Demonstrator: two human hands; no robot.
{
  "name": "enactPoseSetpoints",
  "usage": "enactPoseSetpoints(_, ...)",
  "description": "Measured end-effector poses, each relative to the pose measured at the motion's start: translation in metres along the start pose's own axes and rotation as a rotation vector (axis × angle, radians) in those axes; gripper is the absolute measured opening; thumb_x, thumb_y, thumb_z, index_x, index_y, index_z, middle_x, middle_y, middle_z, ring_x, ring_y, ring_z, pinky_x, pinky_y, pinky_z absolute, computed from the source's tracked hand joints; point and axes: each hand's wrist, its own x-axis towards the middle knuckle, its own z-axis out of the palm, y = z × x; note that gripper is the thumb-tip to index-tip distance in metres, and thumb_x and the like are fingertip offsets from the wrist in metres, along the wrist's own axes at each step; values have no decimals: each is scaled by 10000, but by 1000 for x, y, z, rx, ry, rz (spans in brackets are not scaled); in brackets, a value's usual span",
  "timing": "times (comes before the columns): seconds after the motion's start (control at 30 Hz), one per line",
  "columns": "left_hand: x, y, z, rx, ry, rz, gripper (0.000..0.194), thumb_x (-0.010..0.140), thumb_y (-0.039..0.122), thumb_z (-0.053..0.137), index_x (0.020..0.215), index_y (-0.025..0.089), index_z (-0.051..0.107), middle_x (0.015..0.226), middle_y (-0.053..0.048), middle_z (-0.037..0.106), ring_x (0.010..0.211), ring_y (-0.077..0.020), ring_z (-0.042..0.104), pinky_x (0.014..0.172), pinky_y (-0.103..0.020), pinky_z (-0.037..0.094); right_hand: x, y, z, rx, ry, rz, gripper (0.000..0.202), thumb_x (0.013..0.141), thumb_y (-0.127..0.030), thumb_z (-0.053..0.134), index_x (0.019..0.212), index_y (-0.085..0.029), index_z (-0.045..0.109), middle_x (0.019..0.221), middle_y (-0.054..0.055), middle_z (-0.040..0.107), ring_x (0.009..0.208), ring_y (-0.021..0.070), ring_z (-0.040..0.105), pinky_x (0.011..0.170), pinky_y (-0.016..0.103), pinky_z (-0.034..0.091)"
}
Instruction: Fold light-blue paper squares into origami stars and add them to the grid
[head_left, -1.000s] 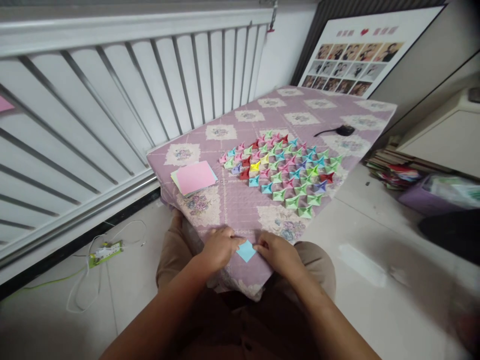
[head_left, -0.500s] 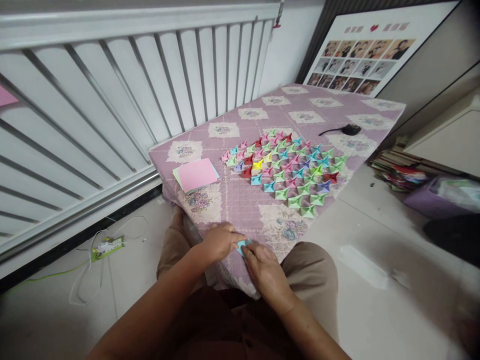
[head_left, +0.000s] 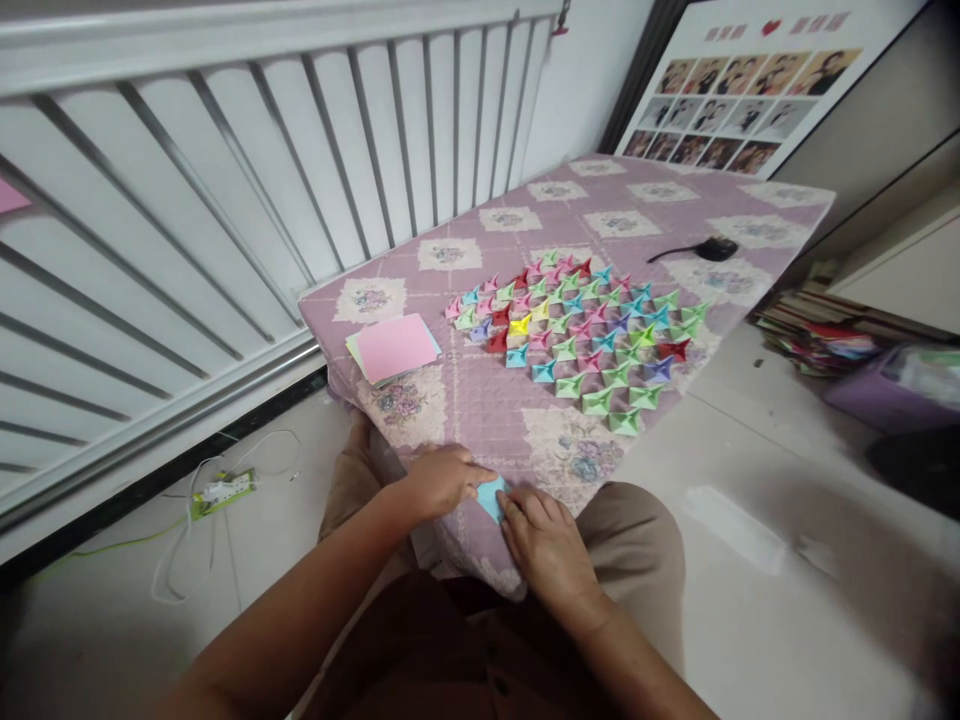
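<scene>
A small piece of light blue paper [head_left: 491,497] lies on the near corner of the table between my hands. My left hand [head_left: 442,482] has its fingers closed on the paper's left edge. From the right, my right hand [head_left: 544,535] presses thumb and fingertips onto the other edge. Beyond them, many small folded paper figures [head_left: 570,352] in green, pink, blue, red and yellow stand in rows. To the left lies a stack of coloured paper sheets [head_left: 394,348], pink on top.
A floral purple cloth [head_left: 480,420] covers the table. A black object with a thin tail [head_left: 716,248] lies towards its far right. A white radiator [head_left: 262,170] runs along the left. A power strip [head_left: 225,492] with cables is on the floor. A photo board [head_left: 742,90] leans behind.
More of the light blue paper shows between my hands. My right hand has moved slightly right and down, while my left hand stays nearly in place. The view has shifted a little.
</scene>
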Motion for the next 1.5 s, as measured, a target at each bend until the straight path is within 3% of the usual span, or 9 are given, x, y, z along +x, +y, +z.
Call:
enactPoseSetpoints(0.33, -5, 3, 0, 18, 2, -21, 403, 879, 345, 525, 1277, 405, 513, 978, -14, 576, 939, -208, 523, 845, -334, 341, -6, 6, -13, -70, -26, 75, 299, 901, -265, 515, 1179, -215, 613, 1116, 80, 639, 1016, 222, 521, 811, 342, 352)
enactPoseSetpoints(0.77, -8, 7, 1, 41, 42, -35, 381, 871, 343, 530, 1244, 419, 541, 964, -11, 582, 905, -210, 551, 816, -321, 371, -11, 5, -19, -59, -86, 105, 337, 901, -244, 491, 1229, -217, 565, 1200, 81, 610, 1095, 251, 503, 850, 401, 357)
enactPoseSetpoints(1.03, -9, 9, 0, 69, 36, -3, 367, 873, 330, 509, 1232, 385, 560, 960, -19, 582, 885, -204, 552, 756, -282, 390, 1, 15, -25, 181, -83, 36, 419, 825, -235, 598, 1240, -222, 543, 1196, 95, 583, 1080, 245, 511, 899, 399, 393)
enactPoseSetpoints(1.2, -11, 8, 0, 62, 46, 5, 380, 867, 315, 520, 1239, 387, 548, 972, -15, 579, 911, -202, 546, 789, -293, 390, 11, 13, -20, 269, -155, -19, 458, 777, -245, 655, 1224, -224, 560, 1209, 86, 577, 1092, 249, 509, 904, 398, 389)
enactPoseSetpoints(1.5, -27, 23, 9, 138, 251, 57, 249, 925, 320, 471, 1108, 271, 632, 1156, -27, 567, 1036, -207, 470, 901, -337, 379, 13, 8, -19, 166, -139, -2, 353, 819, -278, 620, 1168, -235, 601, 1157, 76, 604, 1046, 237, 523, 876, 373, 380)
